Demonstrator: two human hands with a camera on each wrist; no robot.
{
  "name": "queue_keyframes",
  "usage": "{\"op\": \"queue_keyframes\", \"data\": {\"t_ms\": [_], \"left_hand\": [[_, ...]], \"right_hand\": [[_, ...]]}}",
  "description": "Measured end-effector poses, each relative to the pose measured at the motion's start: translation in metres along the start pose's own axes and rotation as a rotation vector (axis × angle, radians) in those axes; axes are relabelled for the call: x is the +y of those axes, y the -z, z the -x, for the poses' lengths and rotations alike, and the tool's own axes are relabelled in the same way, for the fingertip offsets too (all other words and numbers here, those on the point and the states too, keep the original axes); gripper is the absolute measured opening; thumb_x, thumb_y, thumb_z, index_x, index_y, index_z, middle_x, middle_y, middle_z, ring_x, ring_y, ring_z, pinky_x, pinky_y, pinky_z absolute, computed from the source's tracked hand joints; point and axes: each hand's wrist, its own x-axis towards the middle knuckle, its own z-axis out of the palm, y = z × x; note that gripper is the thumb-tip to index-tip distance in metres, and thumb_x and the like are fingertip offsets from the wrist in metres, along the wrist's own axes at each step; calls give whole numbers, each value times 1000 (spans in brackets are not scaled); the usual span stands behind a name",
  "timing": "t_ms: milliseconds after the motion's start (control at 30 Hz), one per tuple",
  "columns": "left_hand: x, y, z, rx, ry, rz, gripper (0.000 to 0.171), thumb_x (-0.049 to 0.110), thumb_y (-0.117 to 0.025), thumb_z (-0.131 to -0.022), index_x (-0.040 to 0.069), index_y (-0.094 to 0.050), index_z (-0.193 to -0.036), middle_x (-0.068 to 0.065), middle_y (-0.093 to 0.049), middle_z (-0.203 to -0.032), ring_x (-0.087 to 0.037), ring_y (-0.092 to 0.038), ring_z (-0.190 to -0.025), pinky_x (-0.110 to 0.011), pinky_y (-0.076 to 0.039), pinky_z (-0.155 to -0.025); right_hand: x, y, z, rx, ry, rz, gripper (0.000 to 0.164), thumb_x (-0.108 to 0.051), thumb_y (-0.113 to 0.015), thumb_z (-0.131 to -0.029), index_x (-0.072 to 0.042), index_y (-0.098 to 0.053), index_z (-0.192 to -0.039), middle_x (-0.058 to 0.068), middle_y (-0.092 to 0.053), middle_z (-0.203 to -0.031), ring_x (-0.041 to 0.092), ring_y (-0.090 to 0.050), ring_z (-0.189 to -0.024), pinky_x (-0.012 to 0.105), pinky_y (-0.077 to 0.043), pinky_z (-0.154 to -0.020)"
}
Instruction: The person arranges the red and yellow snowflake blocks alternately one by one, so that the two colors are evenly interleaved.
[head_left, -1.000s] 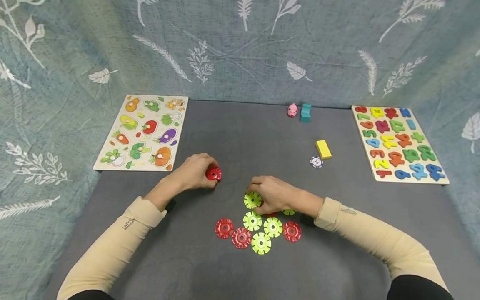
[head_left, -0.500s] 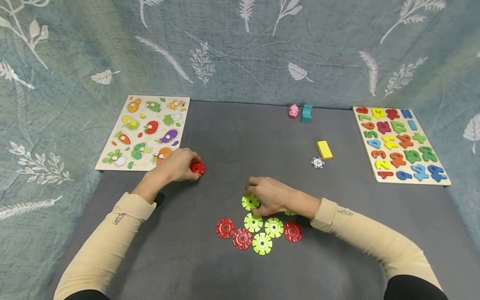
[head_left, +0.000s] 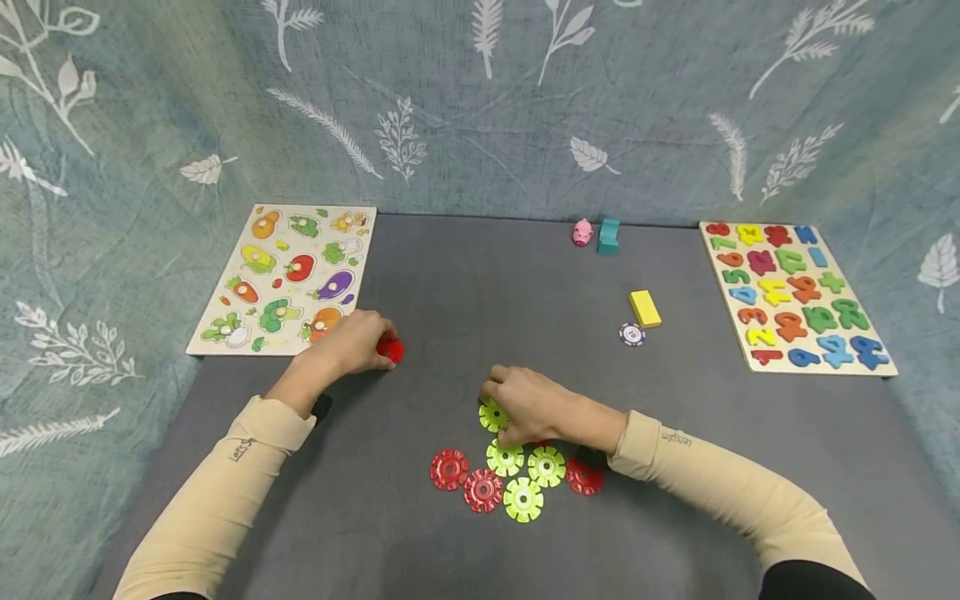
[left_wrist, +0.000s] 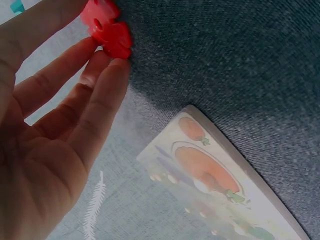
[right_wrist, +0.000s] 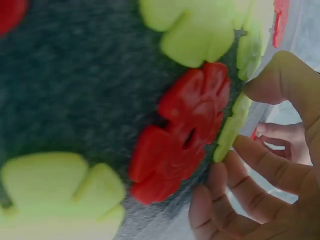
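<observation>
My left hand pinches a red slotted disc by its edge, beside the front right corner of the vegetable puzzle board. In the left wrist view thumb and fingertips meet the rim of that red disc. My right hand grips a yellow-green slotted disc between thumb and fingers, low over the table. Under and around it lie more discs: a red one right below in the right wrist view, then yellow-green and red ones toward me.
A number and letter puzzle board lies at the right. Between the boards are a yellow block, a poker chip, a pink pig figure and a teal block. A leaf-patterned cloth hangs behind the table.
My left hand has carried the red disc leftward, up to the vegetable board's corner. The right hand, with the yellow-green disc, has shifted slightly left. The head view has tilted a little.
</observation>
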Motion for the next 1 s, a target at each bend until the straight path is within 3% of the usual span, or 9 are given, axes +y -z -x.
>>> {"op": "queue_keyframes", "data": {"t_ms": [200,367,1000], "left_hand": [[0,-1,4,-8,2,-15,38,16,-83,-73,-6,-69,-101,-17,-68,-89,-22,-57,-74,-38,-50,-71],[1,0,9,-16,9,-16,38,15,-84,-72,-6,-69,-101,-16,-67,-88,-21,-56,-73,-37,-50,-70],[1,-3,15,6,19,-10,38,14,-86,-69,-5,-70,-98,-14,-67,-85,-21,-55,-71,-37,-49,-69]], "right_hand": [[-6,2,-2,-43,-49,55,52,-33,-79,-63,-12,-67,-109,3,-64,-99,15,-60,-76,32,-53,-68],[-5,3,-2,-48,-61,10,52,-31,-79,-64,-10,-67,-110,4,-63,-101,14,-59,-77,32,-53,-69],[-1,1,-6,39,-37,-31,51,-28,-77,-64,-5,-67,-108,7,-65,-100,14,-61,-79,32,-54,-72]]}}
